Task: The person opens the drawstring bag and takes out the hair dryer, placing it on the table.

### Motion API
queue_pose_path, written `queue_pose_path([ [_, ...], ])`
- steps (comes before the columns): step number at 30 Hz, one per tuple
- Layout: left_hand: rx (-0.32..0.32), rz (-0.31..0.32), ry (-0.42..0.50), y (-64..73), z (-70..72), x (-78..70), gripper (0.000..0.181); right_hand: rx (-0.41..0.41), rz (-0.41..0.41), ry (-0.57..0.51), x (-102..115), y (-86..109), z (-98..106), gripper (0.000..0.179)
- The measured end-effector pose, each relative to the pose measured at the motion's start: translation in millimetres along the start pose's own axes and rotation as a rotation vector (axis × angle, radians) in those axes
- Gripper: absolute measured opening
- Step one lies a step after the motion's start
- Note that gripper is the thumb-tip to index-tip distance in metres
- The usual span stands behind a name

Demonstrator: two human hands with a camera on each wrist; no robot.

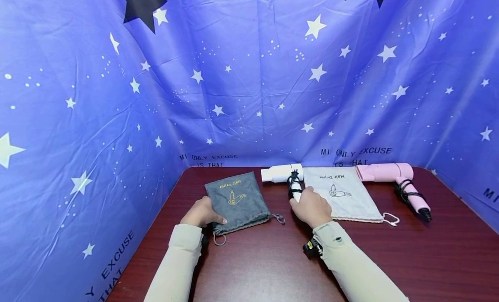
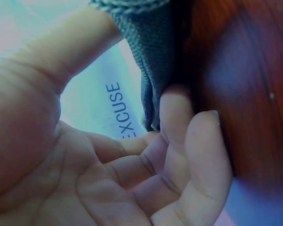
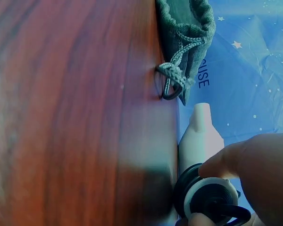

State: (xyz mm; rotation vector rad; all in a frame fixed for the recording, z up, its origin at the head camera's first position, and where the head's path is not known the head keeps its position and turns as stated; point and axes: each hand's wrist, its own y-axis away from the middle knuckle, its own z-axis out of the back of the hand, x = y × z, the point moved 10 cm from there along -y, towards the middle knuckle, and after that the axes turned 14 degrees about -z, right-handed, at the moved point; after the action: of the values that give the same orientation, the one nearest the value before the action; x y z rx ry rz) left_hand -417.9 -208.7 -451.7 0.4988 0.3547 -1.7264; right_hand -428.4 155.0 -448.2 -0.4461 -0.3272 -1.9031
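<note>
A dark grey drawstring pouch (image 1: 238, 202), printed with a gold hair dryer, lies on the table at left of centre. My left hand (image 1: 201, 212) pinches its left edge, thumb on top and fingers (image 2: 174, 117) beneath. To its right, a white hair dryer (image 1: 281, 173) lies with its nozzle pointing left and a black cord (image 1: 293, 185) wound about its handle. My right hand (image 1: 312, 206) grips the end of that handle; in the right wrist view the thumb (image 3: 226, 160) lies on the dark cord. The pouch's mouth and looped drawstring (image 3: 177, 70) face the near side.
A white drawstring pouch (image 1: 343, 196) lies flat just right of my right hand. Beyond it rests a pink hair dryer (image 1: 390, 172) with a black cord around its handle. Blue star-printed cloth (image 1: 249, 85) hangs behind and beside the dark red wooden table (image 1: 249, 267).
</note>
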Motion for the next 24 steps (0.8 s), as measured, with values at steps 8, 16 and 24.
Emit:
queue_pose_path([
  [8,-0.003,-0.005,0.017,-1.0,-0.5,0.8,0.092,-0.021,0.006,-0.002,1.5,-1.5,0.5,0.05],
  [16,-0.005,-0.006,0.006,-0.7,0.9,-1.7,0.096,-0.05,-0.003,-0.021,1.5,-0.7,2.4,0.06],
  [24,-0.009,-0.012,0.006,-0.5,0.8,-2.0,0.092,-0.058,0.001,-0.038,-0.3,-2.3,0.9,0.062],
])
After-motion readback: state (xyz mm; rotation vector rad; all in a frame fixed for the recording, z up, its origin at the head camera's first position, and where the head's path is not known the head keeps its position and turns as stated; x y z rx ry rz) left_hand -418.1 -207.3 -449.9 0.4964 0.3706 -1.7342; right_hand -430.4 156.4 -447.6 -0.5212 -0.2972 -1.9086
